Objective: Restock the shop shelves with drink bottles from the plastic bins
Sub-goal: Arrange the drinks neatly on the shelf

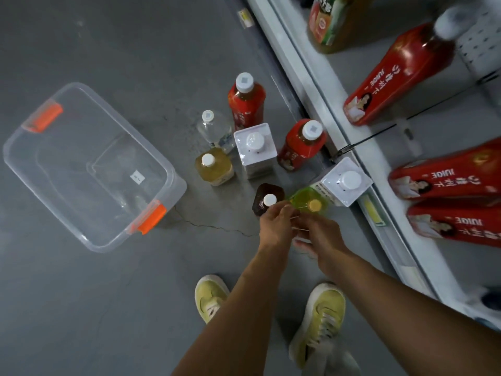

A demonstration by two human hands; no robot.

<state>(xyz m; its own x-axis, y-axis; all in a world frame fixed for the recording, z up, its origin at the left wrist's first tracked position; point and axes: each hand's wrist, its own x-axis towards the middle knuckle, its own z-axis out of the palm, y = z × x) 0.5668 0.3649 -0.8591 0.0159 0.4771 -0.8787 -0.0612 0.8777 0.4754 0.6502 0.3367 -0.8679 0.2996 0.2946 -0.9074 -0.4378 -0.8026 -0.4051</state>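
Bottles stand grouped on the floor (108,294) btw. the clear bin (81,147) and shelf (311,63) — prob. staged for quick shelving. Left hand (275,225) and right hand (321,234) meet at the green bottle (306,198), near-right; fingers curled — can't tell if gripping.

Wide grey concrete floor (108,308) lies open between the clear plastic bin with orange latches (67,147) and a tight cluster of upright capped drink bottles (254,147). The cluster stands hard against the white metal shelf rail (303,69). Red-labelled juice bottles (401,74) line the shelf front, with bare gaps between.
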